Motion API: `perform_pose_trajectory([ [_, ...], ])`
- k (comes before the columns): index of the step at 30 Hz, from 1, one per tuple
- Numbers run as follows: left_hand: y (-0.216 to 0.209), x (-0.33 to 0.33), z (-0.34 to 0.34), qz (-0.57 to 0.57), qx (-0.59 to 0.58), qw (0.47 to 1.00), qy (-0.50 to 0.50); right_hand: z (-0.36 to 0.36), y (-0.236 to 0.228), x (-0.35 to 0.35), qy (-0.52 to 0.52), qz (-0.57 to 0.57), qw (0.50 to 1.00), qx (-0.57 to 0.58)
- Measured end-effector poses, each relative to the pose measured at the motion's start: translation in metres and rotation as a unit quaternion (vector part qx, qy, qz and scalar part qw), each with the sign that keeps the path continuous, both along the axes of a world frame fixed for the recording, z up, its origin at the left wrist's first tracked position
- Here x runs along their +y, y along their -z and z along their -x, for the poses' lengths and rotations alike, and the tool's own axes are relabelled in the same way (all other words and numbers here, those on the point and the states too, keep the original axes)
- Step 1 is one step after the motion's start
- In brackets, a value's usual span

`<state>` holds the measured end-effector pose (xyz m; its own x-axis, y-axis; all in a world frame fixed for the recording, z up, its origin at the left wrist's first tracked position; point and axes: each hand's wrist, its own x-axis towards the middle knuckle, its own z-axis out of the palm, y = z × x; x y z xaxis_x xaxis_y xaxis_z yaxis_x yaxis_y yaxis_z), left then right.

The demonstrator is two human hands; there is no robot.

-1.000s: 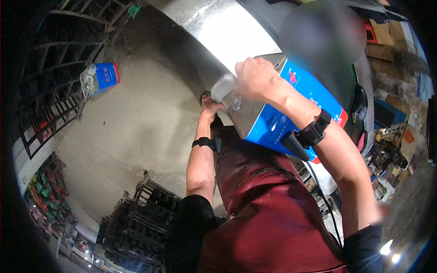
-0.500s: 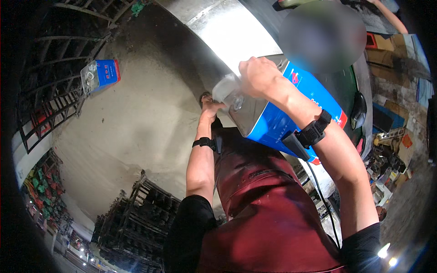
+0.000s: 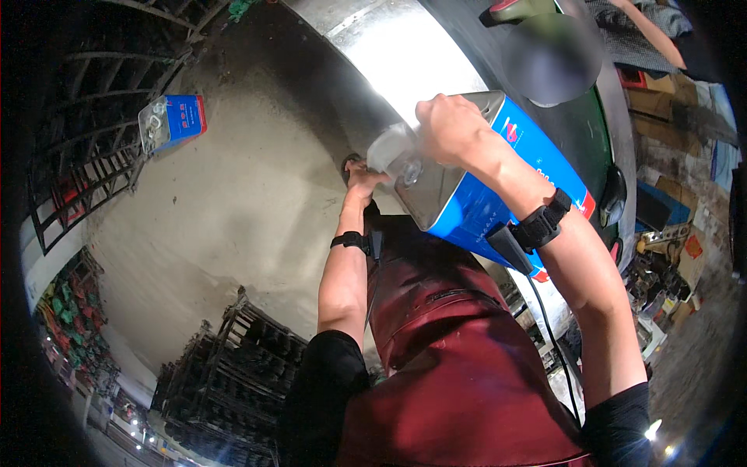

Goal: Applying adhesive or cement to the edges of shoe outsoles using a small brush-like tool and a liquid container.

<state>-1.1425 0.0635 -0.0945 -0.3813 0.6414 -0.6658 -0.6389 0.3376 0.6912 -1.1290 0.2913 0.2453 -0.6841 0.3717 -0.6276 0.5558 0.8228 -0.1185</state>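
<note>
A large blue rectangular tin (image 3: pixel 467 216) with a red lower edge lies tilted over, its bare metal top (image 3: pixel 436 191) facing left. My right hand (image 3: pixel 457 132) is closed in a fist at that top; the handle it seems to grip is hidden under the fingers. From the top sticks out a translucent whitish piece (image 3: pixel 391 149), partly blurred, beside a clear round spout or cap (image 3: pixel 410 173). Just left of it, my left hand (image 3: pixel 361 184) curls around something dark, too hidden to name, with the thumb pointing toward the translucent piece.
Another blue tin (image 3: pixel 184 121) stands at the left beside dark metal racks (image 3: pixel 101 86). A bright metal surface (image 3: pixel 397 47) lies beyond my hands. Another person (image 3: pixel 552 62) is at the upper right. Dark stacked racks (image 3: pixel 233 366) stand at the lower left.
The tin and my right hand have shifted very slightly right in the picture. The other person's head has moved a little right. Both hands keep their hold.
</note>
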Motion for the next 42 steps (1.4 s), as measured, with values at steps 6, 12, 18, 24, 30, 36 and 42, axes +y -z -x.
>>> perform_pose_trajectory([
  [6, -0.002, -0.003, 0.003, -0.003, -0.022, 1.0, 0.012, 0.001, -0.003, -0.003, -0.005, -0.008, 1.0, 0.003],
  [12, -0.016, 0.003, -0.003, -0.034, -0.024, 0.999, -0.015, -0.003, 0.004, 0.003, -0.009, -0.011, 1.0, 0.008],
  [18, -0.017, 0.002, -0.004, -0.053, -0.018, 0.998, -0.023, -0.004, 0.007, 0.003, -0.01, -0.016, 1.0, 0.025],
  [24, -0.024, 0.001, -0.001, -0.048, -0.038, 0.998, -0.01, -0.004, 0.001, 0.001, -0.006, -0.004, 0.999, 0.032],
  [30, -0.023, -0.001, -0.002, -0.046, -0.039, 0.998, -0.008, -0.003, 0.002, -0.001, -0.008, -0.016, 0.999, 0.04],
  [36, -0.018, 0.003, -0.006, -0.074, -0.052, 0.996, -0.017, -0.004, 0.001, 0.001, -0.001, -0.017, 0.999, 0.034],
  [42, -0.003, -0.002, -0.007, -0.054, -0.039, 0.998, 0.002, -0.003, 0.004, 0.001, -0.014, -0.015, 0.999, 0.042],
])
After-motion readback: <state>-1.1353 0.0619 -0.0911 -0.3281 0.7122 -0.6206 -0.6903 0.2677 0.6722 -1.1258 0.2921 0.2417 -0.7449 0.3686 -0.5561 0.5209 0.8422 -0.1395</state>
